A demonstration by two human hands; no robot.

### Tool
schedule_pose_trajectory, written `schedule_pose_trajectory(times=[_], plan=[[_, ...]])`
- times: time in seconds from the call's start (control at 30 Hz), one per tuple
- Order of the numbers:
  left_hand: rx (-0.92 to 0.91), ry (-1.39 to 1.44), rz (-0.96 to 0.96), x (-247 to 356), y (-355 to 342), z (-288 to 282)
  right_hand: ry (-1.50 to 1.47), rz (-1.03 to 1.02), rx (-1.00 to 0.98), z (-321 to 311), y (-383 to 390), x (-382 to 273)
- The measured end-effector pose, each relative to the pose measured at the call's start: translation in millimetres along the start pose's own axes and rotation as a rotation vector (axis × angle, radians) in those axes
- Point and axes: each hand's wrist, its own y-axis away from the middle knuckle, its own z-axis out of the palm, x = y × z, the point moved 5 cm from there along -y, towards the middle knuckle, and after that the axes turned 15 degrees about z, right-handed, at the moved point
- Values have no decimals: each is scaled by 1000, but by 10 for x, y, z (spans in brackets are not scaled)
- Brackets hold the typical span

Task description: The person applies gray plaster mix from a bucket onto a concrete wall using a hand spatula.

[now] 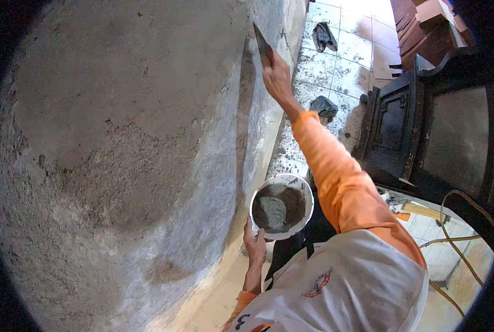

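Observation:
My right hand [278, 77], at the end of an outstretched arm in an orange sleeve, is closed round a trowel [262, 43]. The blade points up and away, edge-on close to the wall [147, 94]; whether it touches cannot be told. Grey mortar covers the wall's upper part, rough lower down and smoother above. Low in front of me, my left hand [255, 243] grips the near left side of a white bucket [310, 206]. Wet grey mortar [279, 209] lies inside it. The left fingers are partly hidden beneath the bucket.
Dark wooden furniture [393, 124] stands at the right. Splattered floor tiles [349, 52] run along the wall, with a black bag [324, 108] and another dark item [325, 37] on them. A cardboard box [432, 10] is far right; a cable or hose [461, 257] hangs near right.

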Motion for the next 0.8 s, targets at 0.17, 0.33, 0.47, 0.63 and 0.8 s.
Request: schedule_pose_trajectory(times=[0.17, 0.33, 0.47, 0.63, 0.8], plan=[[32, 108, -61, 339, 39, 63, -79, -96, 56, 348, 595, -202], [30, 215, 19, 195, 62, -12, -159, 21, -112, 290, 2356, -756], [39, 108, 277, -490, 138, -437, -245, 71, -576, -17, 3625, -965], [-35, 223, 130, -273, 344, -532, 338, 292, -816, -1149, 3890, -567], [-203, -140, 346, 6, 625, -671, 742, -7, -1112, -1204, 4690, 332]])
